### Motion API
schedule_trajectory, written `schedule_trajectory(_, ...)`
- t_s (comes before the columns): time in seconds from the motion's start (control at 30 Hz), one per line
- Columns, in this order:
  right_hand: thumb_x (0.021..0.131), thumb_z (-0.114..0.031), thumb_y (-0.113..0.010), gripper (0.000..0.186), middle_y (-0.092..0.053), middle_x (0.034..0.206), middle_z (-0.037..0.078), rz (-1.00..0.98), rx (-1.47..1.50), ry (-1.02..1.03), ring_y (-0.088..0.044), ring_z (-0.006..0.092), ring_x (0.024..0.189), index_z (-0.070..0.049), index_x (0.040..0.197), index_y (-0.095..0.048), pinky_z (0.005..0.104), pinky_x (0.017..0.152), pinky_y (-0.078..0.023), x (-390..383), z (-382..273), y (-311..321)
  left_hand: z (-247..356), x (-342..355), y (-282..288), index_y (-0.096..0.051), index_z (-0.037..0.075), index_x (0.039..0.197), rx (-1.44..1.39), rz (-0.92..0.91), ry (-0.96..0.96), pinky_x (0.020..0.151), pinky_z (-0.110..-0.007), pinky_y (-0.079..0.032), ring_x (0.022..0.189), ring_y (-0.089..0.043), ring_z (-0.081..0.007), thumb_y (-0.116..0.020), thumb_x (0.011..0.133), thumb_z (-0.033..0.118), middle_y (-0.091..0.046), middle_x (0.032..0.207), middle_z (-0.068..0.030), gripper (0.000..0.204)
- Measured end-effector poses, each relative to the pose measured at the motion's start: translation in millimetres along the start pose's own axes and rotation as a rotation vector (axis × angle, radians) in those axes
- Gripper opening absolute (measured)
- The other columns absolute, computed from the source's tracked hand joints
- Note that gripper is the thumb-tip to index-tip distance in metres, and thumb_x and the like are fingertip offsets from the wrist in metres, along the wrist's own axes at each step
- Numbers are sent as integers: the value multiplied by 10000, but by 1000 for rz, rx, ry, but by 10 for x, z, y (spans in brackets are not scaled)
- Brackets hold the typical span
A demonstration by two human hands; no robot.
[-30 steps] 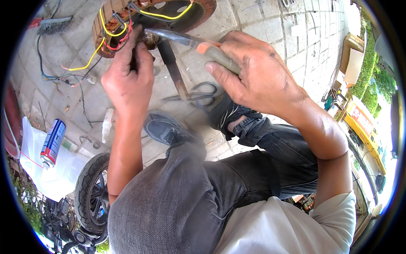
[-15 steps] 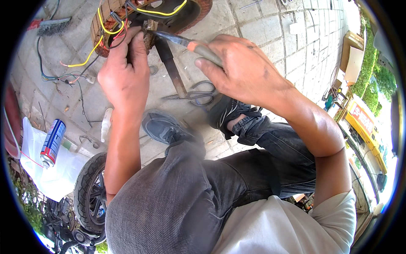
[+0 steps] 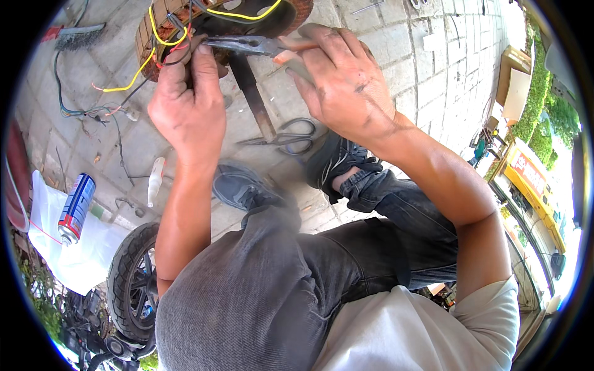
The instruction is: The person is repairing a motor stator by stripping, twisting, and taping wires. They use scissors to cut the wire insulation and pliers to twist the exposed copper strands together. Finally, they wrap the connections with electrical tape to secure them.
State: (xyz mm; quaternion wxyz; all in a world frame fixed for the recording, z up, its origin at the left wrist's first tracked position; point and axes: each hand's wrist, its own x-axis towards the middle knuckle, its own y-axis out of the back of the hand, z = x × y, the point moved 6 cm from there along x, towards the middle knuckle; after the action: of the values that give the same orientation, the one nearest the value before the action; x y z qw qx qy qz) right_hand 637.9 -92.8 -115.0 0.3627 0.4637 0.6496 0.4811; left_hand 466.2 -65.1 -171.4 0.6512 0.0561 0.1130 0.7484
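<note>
Now, far left, a spray can (image 3: pixel 77 209) lies on white plastic (image 3: pixel 86 256); next, yellow wires (image 3: pixel 166 44) trail off the wheel (image 3: pixel 145 52). Left hand (image 3: pixel 189 102) beside it: thumb and forefinger pinched together, contents hidden! The pliers' (image 3: pixel 247 44) tips reach those fingertips, scissors (image 3: pixel 276 140) below on the paving (image 3: pixel 383 37), and the right hand (image 3: pixel 349 80) grips the handles, slightly spread.

paved flr (image 3: pixel 380 46) w/ scissors (image 3: pixel 282 136), brush (image 3: pixel 80 39), loose wires (image 3: pixel 93 112), wht bottle (image 3: pixel 155 183), prob. a thin rod (image 3: pixel 367 7)
</note>
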Motion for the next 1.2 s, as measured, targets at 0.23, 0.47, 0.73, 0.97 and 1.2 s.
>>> schedule_trajectory(0.23,698,-38,-698,346,-577,1105,38,47,-60,23,-547,266,991,-106,1036,-667,375,831,-497,-7,28,-57,15,19,-3,-653,-29,954,-46,0,80,556,-215,-470,586,-581,-75,-604,903,51,-654,685,-46,107)
schedule_trajectory(0.47,726,-67,-714,254,-612,988,43,39,64,36,-574,261,899,-99,976,-679,334,750,-508,42,45,-45,4,25,-11,-639,-33,992,-70,-22,56,565,-207,-452,617,-564,-65,-599,915,62,-643,709,-41,128)
schedule_trajectory(0.73,861,-365,-644,398,-604,656,144,-744,980,-676,-586,262,612,33,886,-657,354,626,-478,12,203,-57,-78,-2,7,-626,-19,1044,7,-18,-14,592,-201,-441,662,-558,-70,-566,946,81,-624,732,-33,153)
schedule_trajectory(0.97,862,-319,-613,383,-585,652,201,-659,779,-589,-586,295,599,64,852,-621,386,602,-466,55,-39,-33,-77,17,-21,-613,-4,1004,64,3,-135,600,-234,-474,662,-582,-102,-584,923,56,-645,778,-54,104)
schedule_trajectory(1.2,877,-232,-564,298,-625,785,243,-599,786,-545,-633,370,811,54,930,-630,421,749,-493,81,-115,-130,-58,54,43,-613,-5,1001,268,-24,-353,627,-256,-496,672,-603,-130,-610,901,34,-656,814,-85,108)
